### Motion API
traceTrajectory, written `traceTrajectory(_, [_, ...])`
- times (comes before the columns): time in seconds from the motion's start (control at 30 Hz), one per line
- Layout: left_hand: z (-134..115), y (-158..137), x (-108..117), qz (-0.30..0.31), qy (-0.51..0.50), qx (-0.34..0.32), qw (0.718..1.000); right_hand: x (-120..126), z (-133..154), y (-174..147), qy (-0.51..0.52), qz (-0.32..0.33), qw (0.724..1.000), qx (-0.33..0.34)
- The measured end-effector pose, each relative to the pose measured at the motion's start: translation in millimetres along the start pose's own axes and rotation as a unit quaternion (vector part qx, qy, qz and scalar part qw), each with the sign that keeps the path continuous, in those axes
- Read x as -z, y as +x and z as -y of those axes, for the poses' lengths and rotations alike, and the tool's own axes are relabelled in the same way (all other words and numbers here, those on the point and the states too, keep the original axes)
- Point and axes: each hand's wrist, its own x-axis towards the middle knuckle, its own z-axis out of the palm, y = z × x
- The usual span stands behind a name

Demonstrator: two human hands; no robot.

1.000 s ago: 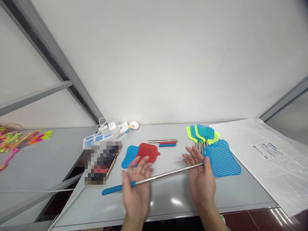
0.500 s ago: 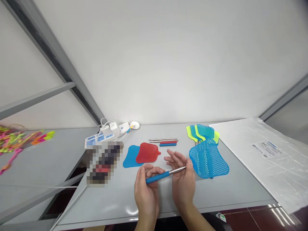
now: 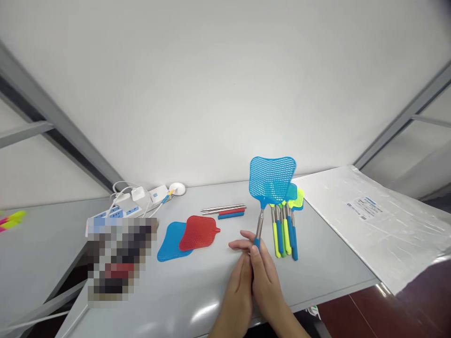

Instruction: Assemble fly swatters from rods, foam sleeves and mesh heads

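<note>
A blue fly swatter (image 3: 272, 180) stands upright in my hands, its perforated head raised above the table and its metal shaft pointing down. My right hand (image 3: 267, 277) is closed around the top of the blue handle, thumb in front. Pressed against it, my left hand (image 3: 241, 284) is closed at the lower handle, most of which is hidden between the palms. Behind and to the right lie several assembled fly swatters (image 3: 284, 230) with green, yellow and blue handles. Left of my hands, a red swatter head (image 3: 199, 233) overlaps a blue swatter head (image 3: 171, 241).
Metal rods (image 3: 222, 208) lie beside a red handle tube (image 3: 231, 211) and a blue handle tube (image 3: 230, 216) at the back. Power strips (image 3: 116, 213) with plugs and cables, plus a blurred-out object (image 3: 123, 258), are at left. White packaging sheet (image 3: 338, 211) covers the right side.
The blue fly swatter has turned from lying crosswise between my hands to upright, its head lifted off the pile. My hands have come together around the handle. The view has shifted right.
</note>
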Motion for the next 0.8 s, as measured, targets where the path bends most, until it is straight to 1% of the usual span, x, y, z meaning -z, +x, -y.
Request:
traceTrajectory(0.1, [-5, 9, -3, 0.091, 0.104, -0.033, 0.990, 27, 4, 12, -0.049, -0.057, 0.997, -0.013])
traceTrajectory(0.13, [-5, 13, -1, 0.108, 0.140, -0.047, 0.983, 39, 7, 19, -0.066, -0.085, 0.994, -0.017])
traceTrajectory(0.17, [-5, 17, 3, 0.113, 0.171, -0.059, 0.977, 50, 10, 25, -0.092, -0.117, 0.989, -0.017])
traceTrajectory(0.23, [-3, 23, 12, 0.085, 0.213, -0.080, 0.970, 73, 14, 37, -0.165, -0.174, 0.971, -0.009])
traceTrajectory(0.3, [-1, 25, 21, 0.038, 0.234, -0.096, 0.967, 91, 16, 46, -0.253, -0.194, 0.948, -0.015])
traceTrajectory(0.37, [1, 24, 25, -0.011, 0.233, -0.102, 0.967, 103, 13, 53, -0.331, -0.195, 0.923, -0.024])
traceTrajectory(0.43, [1, 21, 26, -0.041, 0.224, -0.098, 0.969, 108, 7, 59, -0.398, -0.200, 0.895, -0.020])
traceTrajectory(0.53, [1, 18, 23, -0.047, 0.226, -0.100, 0.968, 108, -2, 67, -0.466, -0.203, 0.861, -0.017])
traceTrajectory(0.63, [-1, 17, 20, -0.043, 0.225, -0.107, 0.967, 106, -7, 72, -0.501, -0.188, 0.844, -0.033])
traceTrajectory(0.8, [-1, 16, 20, -0.054, 0.217, -0.112, 0.968, 107, -10, 73, -0.558, -0.133, 0.818, -0.049])
